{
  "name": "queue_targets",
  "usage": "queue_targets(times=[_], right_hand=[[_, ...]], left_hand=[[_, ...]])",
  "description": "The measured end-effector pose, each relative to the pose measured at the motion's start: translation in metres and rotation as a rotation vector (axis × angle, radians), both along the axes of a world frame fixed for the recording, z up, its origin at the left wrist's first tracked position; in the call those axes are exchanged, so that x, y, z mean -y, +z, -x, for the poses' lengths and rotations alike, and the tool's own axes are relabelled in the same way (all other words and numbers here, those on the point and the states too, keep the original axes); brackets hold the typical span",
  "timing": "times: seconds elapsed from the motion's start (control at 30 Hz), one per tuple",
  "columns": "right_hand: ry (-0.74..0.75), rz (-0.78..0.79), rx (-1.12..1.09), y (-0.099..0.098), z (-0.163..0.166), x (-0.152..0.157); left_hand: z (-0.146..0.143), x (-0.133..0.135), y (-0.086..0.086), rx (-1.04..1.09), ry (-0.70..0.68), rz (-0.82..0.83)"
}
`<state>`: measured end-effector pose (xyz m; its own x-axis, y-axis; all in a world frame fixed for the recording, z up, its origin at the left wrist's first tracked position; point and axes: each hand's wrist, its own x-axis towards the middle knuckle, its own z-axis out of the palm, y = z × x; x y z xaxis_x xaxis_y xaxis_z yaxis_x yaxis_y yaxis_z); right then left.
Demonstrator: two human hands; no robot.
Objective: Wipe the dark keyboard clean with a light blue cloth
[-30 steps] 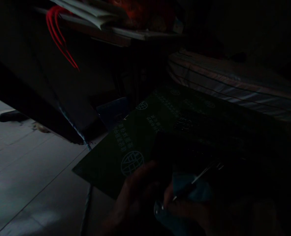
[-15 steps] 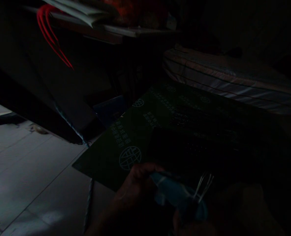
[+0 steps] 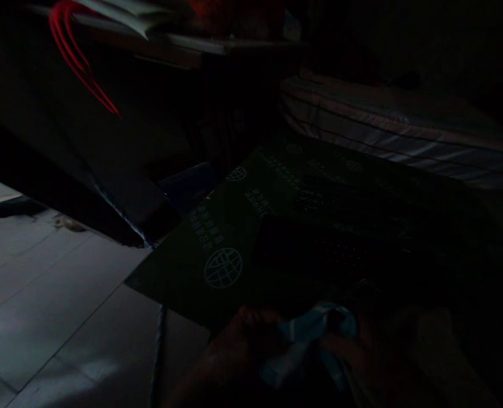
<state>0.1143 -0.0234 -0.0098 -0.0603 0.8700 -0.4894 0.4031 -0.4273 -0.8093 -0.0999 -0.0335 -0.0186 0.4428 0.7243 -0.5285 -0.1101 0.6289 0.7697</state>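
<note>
The room is very dark. A blue cloth with pale stripes (image 3: pixel 304 327) is bunched between my two hands, low in the view. My left hand (image 3: pixel 251 331) closes on its left side. On the right, the fingers of my right hand (image 3: pixel 347 348) are wrapped in the cloth. Thin shiny lines (image 3: pixel 368 283) show just above the right hand; I cannot make out what they belong to. Beyond the hands, a dark flat piece with rows of small dots (image 3: pixel 294 246) lies on a green printed board (image 3: pixel 183 266).
Small dark pieces (image 3: pixel 313 201) lie farther back on the board. Behind it is a striped mattress (image 3: pixel 362 124). A shelf (image 3: pixel 217 45) with papers and hanging red cords (image 3: pixel 81 68) stands at upper left. A twisted cord (image 3: pixel 157 351) hangs near the tiled floor (image 3: pixel 72 334).
The blue cloth has been bunched up and turned between my hands. My right hand has come up into view. The shiny metal prongs that stood upright by it no longer show that way.
</note>
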Motion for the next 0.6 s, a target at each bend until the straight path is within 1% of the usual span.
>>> queue_targets(times=[0.07, 0.13, 0.2, 0.27, 0.33, 0.47, 0.53, 0.6], right_hand=[[0.048, -0.001, -0.058, -0.005, -0.001, -0.001], [0.103, -0.071, -0.118, -0.010, 0.000, -0.004], [0.119, -0.163, -0.139, -0.017, 0.002, -0.005], [0.097, -0.249, -0.101, -0.023, 0.006, -0.004], [0.068, -0.301, -0.042, -0.029, 0.009, -0.001], [0.058, -0.373, 0.013, -0.031, 0.016, 0.008], [0.066, -0.400, 0.024, -0.030, 0.019, 0.011], [0.080, -0.400, 0.023, -0.029, 0.020, 0.012]], left_hand=[[-0.002, 0.000, 0.003, 0.021, 0.032, 0.053], [-0.008, 0.002, 0.004, 0.062, 0.065, 0.081], [-0.016, 0.007, 0.002, 0.105, 0.120, 0.111], [-0.027, 0.014, -0.004, 0.138, 0.188, 0.156], [-0.037, 0.022, -0.013, 0.149, 0.231, 0.188], [-0.045, 0.031, -0.026, 0.167, 0.333, 0.167], [-0.045, 0.034, -0.028, 0.147, 0.326, 0.151], [-0.045, 0.035, -0.028, 0.122, 0.283, 0.163]])
